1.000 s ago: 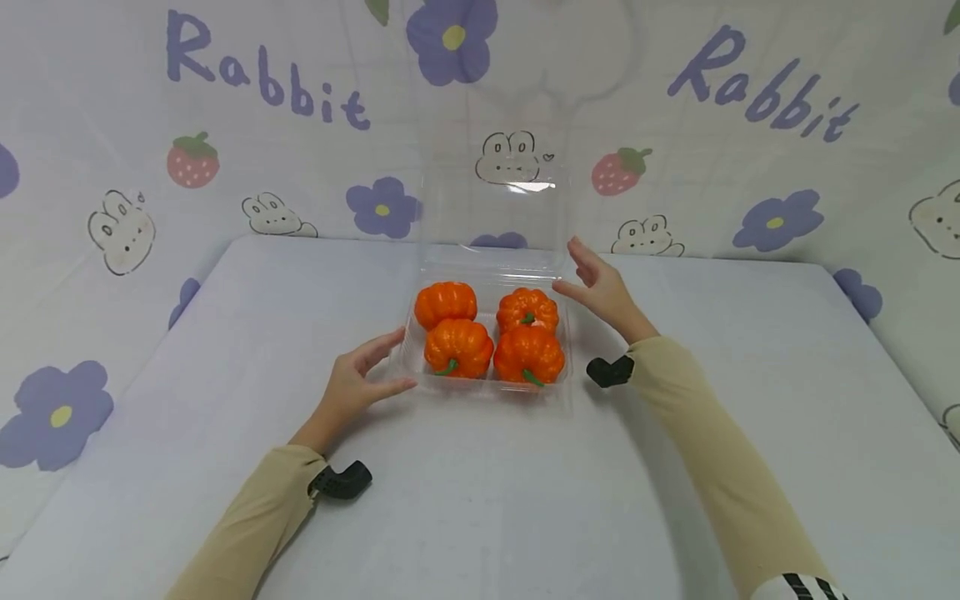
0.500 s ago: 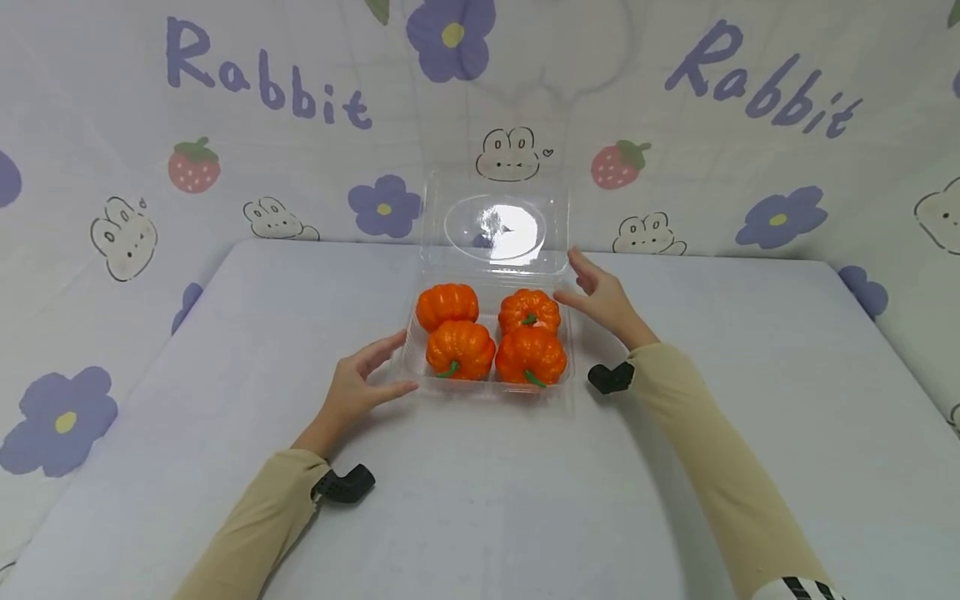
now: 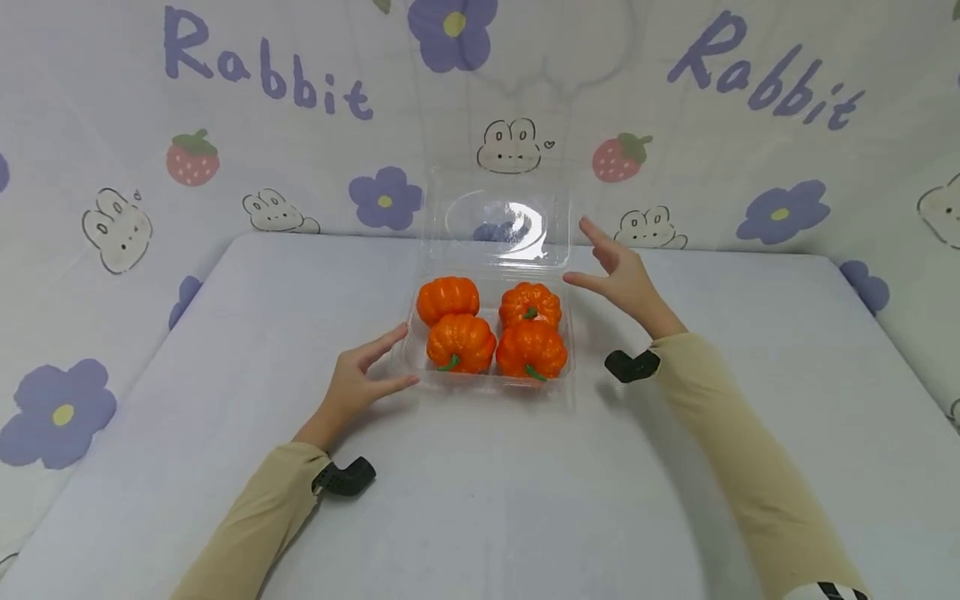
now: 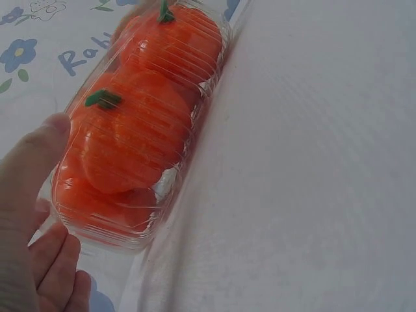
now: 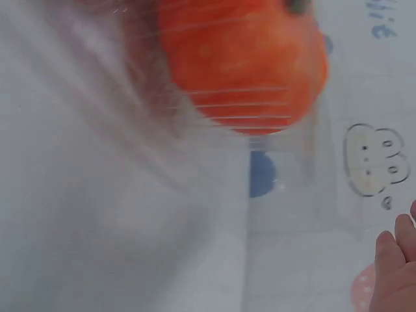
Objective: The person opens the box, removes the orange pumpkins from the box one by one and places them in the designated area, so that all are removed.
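A clear plastic container [image 3: 491,375] stands on the white table, its hinged lid [image 3: 459,218] tilted up at the back. Several orange toy pumpkins [image 3: 532,350] with green stems sit in its base in two rows. At the container's left front corner is my left hand [image 3: 358,383], thumb and index finger spread. The left wrist view shows its thumb touching the container's edge [image 4: 133,237], with the other fingers bent below. Beside the lid's right edge, my right hand [image 3: 622,279] has its fingers extended and holds nothing. A blurred pumpkin [image 5: 240,65] shows in the right wrist view.
Behind the table [image 3: 480,500] hangs a white cloth [image 3: 322,158] printed with rabbits, flowers and strawberries. A black wrist device [image 3: 345,477] is on the left sleeve, and another black device [image 3: 632,365] on the right one.
My right hand has moved right and slightly up, away from the lid's edge. The lid's tilt and glare have changed. The left hand, container base and pumpkins stay put.
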Action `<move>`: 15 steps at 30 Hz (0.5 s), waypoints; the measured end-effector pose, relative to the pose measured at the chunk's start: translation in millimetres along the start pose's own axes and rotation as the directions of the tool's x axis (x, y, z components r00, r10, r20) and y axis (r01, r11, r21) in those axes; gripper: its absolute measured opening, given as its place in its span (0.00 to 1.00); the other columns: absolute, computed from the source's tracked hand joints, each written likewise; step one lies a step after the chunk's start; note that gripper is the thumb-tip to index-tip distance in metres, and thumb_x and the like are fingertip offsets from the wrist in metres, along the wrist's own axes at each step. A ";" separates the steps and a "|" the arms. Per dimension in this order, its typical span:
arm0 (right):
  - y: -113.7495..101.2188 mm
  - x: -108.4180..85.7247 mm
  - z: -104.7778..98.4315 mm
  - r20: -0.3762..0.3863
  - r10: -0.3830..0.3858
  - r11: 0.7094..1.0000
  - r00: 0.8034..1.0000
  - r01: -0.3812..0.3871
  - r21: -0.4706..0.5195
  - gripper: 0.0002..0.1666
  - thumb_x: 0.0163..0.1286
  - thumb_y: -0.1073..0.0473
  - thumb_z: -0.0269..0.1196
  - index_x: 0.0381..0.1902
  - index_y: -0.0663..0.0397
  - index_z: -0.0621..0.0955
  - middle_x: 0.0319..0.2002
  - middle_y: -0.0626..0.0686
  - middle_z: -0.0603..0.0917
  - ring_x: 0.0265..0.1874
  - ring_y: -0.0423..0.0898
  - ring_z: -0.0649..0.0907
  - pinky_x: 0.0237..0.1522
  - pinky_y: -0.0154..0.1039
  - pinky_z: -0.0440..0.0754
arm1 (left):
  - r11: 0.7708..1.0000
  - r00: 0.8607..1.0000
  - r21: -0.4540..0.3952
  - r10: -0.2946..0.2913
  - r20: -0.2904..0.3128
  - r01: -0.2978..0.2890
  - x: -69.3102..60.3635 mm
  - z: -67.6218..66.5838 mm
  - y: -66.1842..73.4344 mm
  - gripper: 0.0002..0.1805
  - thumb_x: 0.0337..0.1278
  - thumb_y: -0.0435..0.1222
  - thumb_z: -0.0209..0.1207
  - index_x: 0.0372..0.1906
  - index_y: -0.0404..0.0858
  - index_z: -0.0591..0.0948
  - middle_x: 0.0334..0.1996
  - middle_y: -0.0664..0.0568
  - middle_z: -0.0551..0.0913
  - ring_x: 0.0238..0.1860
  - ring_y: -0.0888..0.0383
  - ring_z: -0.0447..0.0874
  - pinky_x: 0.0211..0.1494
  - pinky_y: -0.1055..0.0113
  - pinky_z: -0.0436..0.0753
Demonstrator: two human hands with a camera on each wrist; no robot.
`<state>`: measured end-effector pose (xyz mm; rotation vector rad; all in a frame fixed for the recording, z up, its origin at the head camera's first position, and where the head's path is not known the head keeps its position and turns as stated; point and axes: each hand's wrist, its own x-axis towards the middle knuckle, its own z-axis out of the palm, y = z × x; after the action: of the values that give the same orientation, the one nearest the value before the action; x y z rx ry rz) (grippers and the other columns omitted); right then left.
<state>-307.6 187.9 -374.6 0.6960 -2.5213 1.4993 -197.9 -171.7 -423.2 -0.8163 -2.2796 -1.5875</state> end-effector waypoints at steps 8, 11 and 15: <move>-57.0 -20.3 -10.4 0.024 -0.125 0.991 0.992 0.123 0.052 0.46 0.53 0.68 0.66 0.66 0.65 0.55 0.67 0.60 0.54 0.65 0.46 0.55 0.62 0.42 0.56 | 0.999 1.000 -0.038 -0.026 -0.006 0.026 2.5 -2.4 1.4 0.32 0.33 0.19 0.67 0.52 0.20 0.70 0.52 0.32 0.71 0.57 0.43 0.67 0.60 0.58 0.64; -63.1 -28.7 -4.0 0.050 -0.185 0.982 0.981 0.182 0.059 0.47 0.50 0.73 0.67 0.65 0.66 0.56 0.66 0.60 0.55 0.65 0.48 0.56 0.62 0.44 0.57 | 0.999 0.999 -0.026 -0.034 -0.006 0.033 1.9 -2.8 1.3 0.31 0.34 0.20 0.67 0.52 0.20 0.70 0.52 0.33 0.72 0.57 0.44 0.67 0.60 0.57 0.64; -65.3 -42.0 12.5 0.096 -0.233 0.972 0.968 0.227 0.065 0.50 0.46 0.77 0.68 0.65 0.69 0.55 0.65 0.63 0.54 0.63 0.54 0.58 0.60 0.47 0.60 | 0.999 0.999 -0.004 -0.042 -0.011 0.042 -1.1 -3.3 2.0 0.31 0.34 0.22 0.67 0.52 0.21 0.71 0.52 0.34 0.72 0.56 0.44 0.68 0.60 0.56 0.64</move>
<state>-239.6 164.5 -342.7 1.0598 -2.3780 1.4893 -196.3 -174.6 -420.9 -0.7634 -2.3020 -1.6100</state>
